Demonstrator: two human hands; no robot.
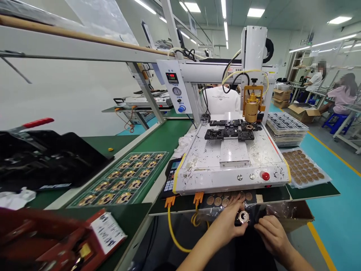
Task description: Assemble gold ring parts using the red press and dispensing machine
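A small round gold-rimmed part (243, 216) with a dark crescent in its centre is held by its edge between the thumb and fingers of my left hand (231, 220). To its right, my right hand (272, 235) has its fingers pressed together by the edge of something dark; what they hold, if anything, I cannot make out. Round brown discs (218, 201) lie just behind my left hand, below the front of a white machine (203, 177). Black fixtures (231, 131) sit on the machine's bed under a brass-coloured head (251, 109).
A clear tray of gold parts (129, 174) lies on the green bench at left. A red tool (56, 241) is at lower left. More brown discs (303, 165) and stacked trays (286, 128) stand right of the machine. Yellow cables (172, 229) hang in front. People sit further back.
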